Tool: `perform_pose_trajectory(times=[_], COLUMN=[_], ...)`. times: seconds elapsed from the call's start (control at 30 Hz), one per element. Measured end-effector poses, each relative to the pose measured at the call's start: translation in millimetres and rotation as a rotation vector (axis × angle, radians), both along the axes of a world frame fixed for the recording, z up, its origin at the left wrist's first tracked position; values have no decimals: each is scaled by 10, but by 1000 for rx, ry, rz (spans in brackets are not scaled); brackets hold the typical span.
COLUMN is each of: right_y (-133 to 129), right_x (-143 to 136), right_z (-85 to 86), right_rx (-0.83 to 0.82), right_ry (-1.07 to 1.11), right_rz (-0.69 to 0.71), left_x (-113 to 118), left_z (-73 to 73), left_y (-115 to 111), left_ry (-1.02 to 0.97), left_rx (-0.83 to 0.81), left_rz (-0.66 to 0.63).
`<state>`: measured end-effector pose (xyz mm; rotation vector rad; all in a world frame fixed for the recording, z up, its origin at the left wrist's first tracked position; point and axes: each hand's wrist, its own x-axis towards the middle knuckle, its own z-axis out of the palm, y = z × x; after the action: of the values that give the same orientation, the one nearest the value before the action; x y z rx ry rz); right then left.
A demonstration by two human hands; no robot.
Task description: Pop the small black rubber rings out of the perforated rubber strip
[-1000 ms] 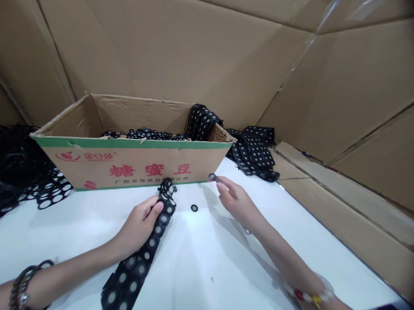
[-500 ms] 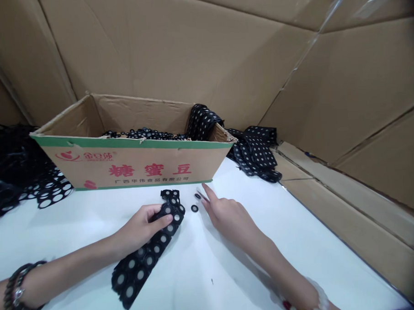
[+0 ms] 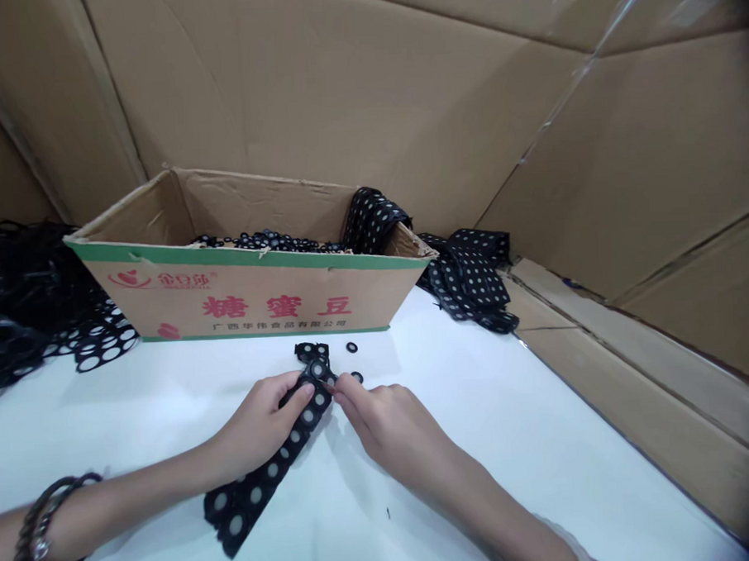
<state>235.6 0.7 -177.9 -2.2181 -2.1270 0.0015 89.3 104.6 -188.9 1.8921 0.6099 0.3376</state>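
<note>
A black strip with pale round spots lies slantwise on the white table. My left hand pinches its upper part between thumb and fingers. My right hand is closed around a small pointed tool, mostly hidden by the fingers, whose tip touches the strip beside my left thumb. One loose black ring rests on the table beyond my right hand. Another black ring is partly hidden behind my right fingers.
Behind the strip stands an open cardboard box with many small black rings inside. Spotted strips hang over its right corner and lie beside it. Black perforated scraps are piled at the left. Cardboard walls enclose the table.
My right hand has moved left and nearer, bringing the tool from a loose ring to the strip. That ring now lies free on the table. The view has shifted slightly.
</note>
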Motion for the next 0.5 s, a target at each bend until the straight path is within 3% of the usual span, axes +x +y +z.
perform_pose_trajectory(times=[0.27,0.5], right_y=[71,135], right_x=[-303,-305], right_z=[-47,-115], right_rx=[-194,-134], right_ry=[-145,-93], right_rz=[-108,-90], left_x=[-37,-54], left_z=[-105,-121], left_y=[-68,-25], left_ry=[162,136], left_rx=[388,378], left_rz=[55,-8])
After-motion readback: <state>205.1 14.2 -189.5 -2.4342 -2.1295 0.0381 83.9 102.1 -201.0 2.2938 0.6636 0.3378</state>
